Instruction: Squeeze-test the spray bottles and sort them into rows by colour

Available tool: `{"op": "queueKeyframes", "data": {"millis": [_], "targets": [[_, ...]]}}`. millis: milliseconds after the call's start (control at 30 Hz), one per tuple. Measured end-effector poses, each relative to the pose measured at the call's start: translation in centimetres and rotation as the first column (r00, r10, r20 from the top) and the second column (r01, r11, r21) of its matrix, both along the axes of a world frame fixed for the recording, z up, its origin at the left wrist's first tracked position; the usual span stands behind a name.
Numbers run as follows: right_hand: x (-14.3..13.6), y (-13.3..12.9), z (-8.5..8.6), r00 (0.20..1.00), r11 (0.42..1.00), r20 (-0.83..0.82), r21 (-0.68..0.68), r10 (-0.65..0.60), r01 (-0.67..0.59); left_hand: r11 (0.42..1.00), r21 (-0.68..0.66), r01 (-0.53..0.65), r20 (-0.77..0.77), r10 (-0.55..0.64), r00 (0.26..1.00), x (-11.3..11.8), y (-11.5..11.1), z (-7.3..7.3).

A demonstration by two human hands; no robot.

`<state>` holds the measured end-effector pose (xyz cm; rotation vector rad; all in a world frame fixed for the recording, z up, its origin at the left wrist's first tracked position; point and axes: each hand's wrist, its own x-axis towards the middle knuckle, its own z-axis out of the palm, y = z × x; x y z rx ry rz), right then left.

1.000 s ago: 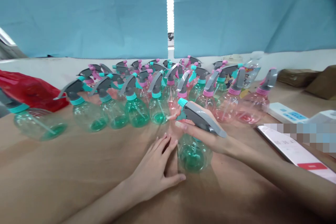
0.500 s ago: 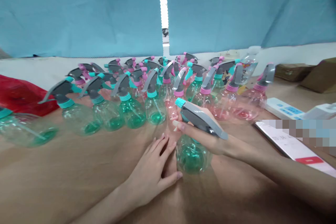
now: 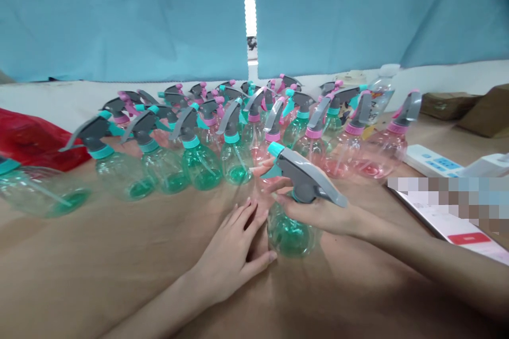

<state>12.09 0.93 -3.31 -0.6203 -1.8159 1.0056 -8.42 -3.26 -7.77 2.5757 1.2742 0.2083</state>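
Note:
Close in front of me stands a green spray bottle (image 3: 293, 233) with a grey trigger head and a turquoise nozzle. My right hand (image 3: 314, 209) is around its neck, just under the head; the thumb lies across the near side and the fingertips show past the far side. My left hand (image 3: 230, 249) rests on the table, open, left of that bottle, with its thumb close to the base. Behind both hands, rows of spray bottles stand upright, such as a green one (image 3: 202, 169) with a turquoise collar and a pink one (image 3: 310, 147) with a pink collar.
A red plastic bag (image 3: 35, 140) lies at the far left. On the right are a phone (image 3: 429, 212), a white power strip (image 3: 431, 160) and brown boxes (image 3: 485, 116). A clear bottle (image 3: 382, 92) stands behind the sprayers. Blue cloth (image 3: 119, 21) hangs at the back.
The right-hand fingers have moved from the upper front of the sprayer to lower around its neck, uncovering more of the grey head. The left hand stays almost still.

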Motion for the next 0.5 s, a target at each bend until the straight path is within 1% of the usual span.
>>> {"op": "queueKeyframes", "data": {"millis": [233,367,500], "targets": [[-0.23,-0.23,0.58,1.0,0.999,0.0,-0.038,-0.003,0.003,0.999,0.033,0.003,0.034,-0.004,0.999,-0.06,0.13,0.0],[-0.35,-0.17,0.93,1.0,0.998,0.021,-0.058,-0.011,0.013,1.0,0.018,0.001,0.014,-0.001,1.0,-0.01,0.2,0.14],[-0.33,-0.14,0.87,1.0,0.998,0.011,-0.06,-0.012,0.013,1.0,0.013,0.0,0.005,0.0,1.0,0.06,0.21,0.21]]}}
